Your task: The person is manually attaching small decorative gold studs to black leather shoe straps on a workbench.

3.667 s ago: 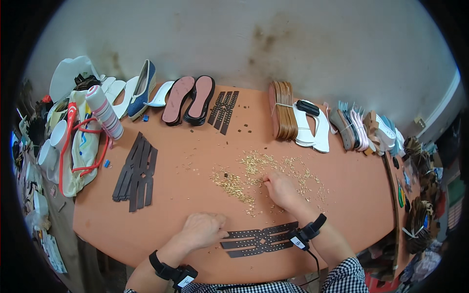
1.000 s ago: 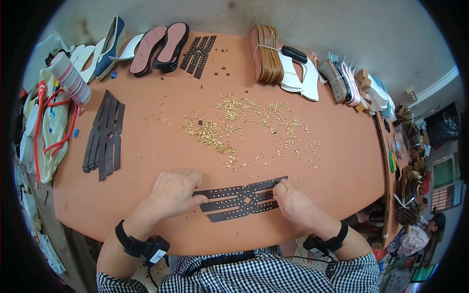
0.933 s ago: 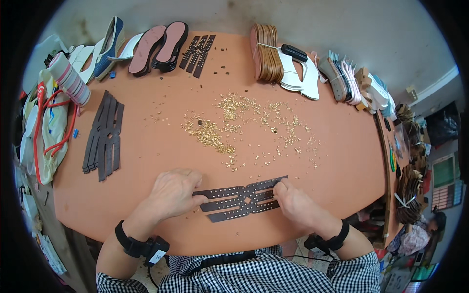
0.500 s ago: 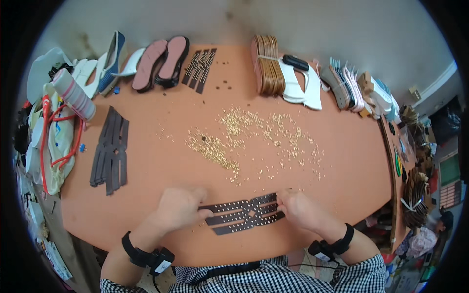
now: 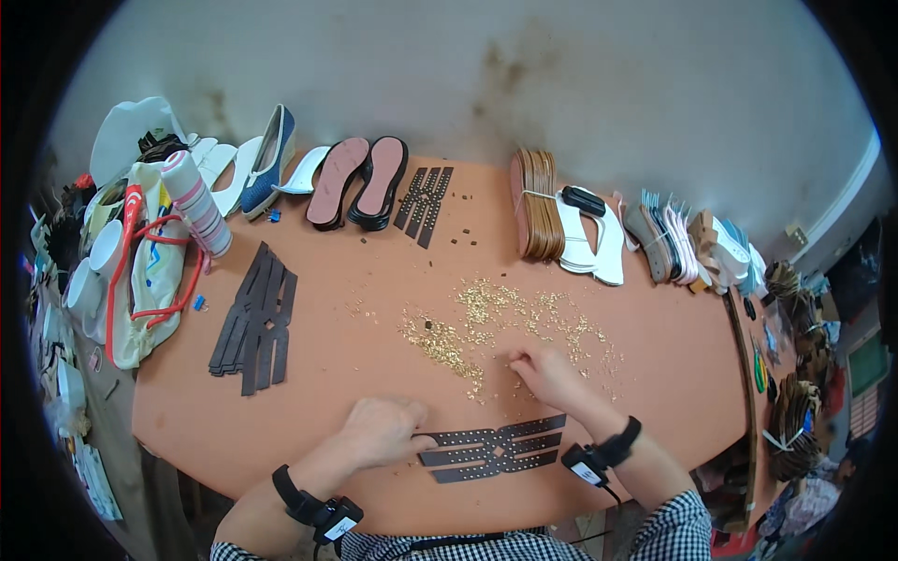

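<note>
A dark brown shoe-upper piece (image 5: 483, 455), cut into strips and dotted with small metal studs, lies flat near the table's front edge. My left hand (image 5: 382, 432) holds its left end, with the thumb on top and the other fingers curled. Above and beyond its right half, my right hand (image 5: 544, 372) is closed in a pinch, apart from the piece. Anything between those fingertips is too small to make out. Loose gold studs (image 5: 447, 352) are scattered just past my right hand. A stack of plain dark upper pieces (image 5: 270, 310) sits at the left.
Along the back stand pink-topped soles (image 5: 378, 182), another studded piece (image 5: 427, 201), a tied bundle of brown soles (image 5: 536, 206) and white cut-outs (image 5: 608, 245). A striped spray can (image 5: 198, 206) and a red-corded bag (image 5: 154, 280) crowd the left. Shoe parts (image 5: 659, 245) occupy the right.
My right hand has let go of the piece's right end and moved up and inward toward the gold studs. My left hand stays at the left end. The whole view has shifted.
</note>
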A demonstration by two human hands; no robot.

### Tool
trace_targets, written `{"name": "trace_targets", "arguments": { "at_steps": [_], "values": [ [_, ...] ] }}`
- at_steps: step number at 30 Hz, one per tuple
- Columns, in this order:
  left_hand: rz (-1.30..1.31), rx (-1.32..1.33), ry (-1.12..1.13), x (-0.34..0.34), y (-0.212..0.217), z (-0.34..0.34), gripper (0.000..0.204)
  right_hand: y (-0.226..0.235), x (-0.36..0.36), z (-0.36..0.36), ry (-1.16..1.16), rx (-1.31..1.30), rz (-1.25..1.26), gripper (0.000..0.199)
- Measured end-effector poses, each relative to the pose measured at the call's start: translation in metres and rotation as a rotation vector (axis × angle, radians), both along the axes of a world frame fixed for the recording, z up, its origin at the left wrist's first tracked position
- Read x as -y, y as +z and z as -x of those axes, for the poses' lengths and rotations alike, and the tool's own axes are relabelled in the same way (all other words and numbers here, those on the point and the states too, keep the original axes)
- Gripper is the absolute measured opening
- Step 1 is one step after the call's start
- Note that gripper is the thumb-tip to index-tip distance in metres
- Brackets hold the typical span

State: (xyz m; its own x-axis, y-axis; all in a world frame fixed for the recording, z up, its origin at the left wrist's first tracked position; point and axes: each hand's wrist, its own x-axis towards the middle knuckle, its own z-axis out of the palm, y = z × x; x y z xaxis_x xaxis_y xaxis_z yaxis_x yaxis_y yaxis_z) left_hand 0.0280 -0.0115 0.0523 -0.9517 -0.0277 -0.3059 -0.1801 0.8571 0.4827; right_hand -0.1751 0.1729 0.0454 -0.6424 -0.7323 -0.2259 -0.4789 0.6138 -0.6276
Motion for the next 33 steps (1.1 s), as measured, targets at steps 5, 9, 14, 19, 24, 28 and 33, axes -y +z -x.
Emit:
{"name": "trace_targets", "arguments": {
  "at_steps": [5,9,14,19,24,28,33],
  "values": [
    [-0.007,-0.093,0.025,0.000,-0.010,-0.006,0.034,-0.015,0.028,0.002,0.059,-0.293,0.007,0.014],
    [-0.026,-0.082,0.033,0.001,-0.009,-0.007,0.034,-0.018,0.031,0.001,0.037,-0.299,-0.032,0.015],
    [-0.016,-0.059,0.028,0.000,-0.005,-0.005,0.035,-0.023,0.026,0.002,-0.010,-0.293,0.045,0.015],
    [-0.003,-0.055,0.025,0.000,-0.008,-0.006,0.035,-0.018,0.030,0.000,0.050,-0.346,-0.004,0.016],
    [-0.001,-0.080,0.016,0.001,-0.007,-0.007,0.035,-0.020,0.032,0.003,0.106,-0.389,-0.049,0.016],
    [-0.004,-0.087,0.016,0.001,-0.009,-0.008,0.034,-0.012,0.037,0.001,0.158,-0.416,-0.110,0.016],
    [-0.014,-0.074,0.014,0.000,-0.008,-0.007,0.034,-0.011,0.042,0.003,0.235,-0.485,-0.205,0.018]
  ]
}}
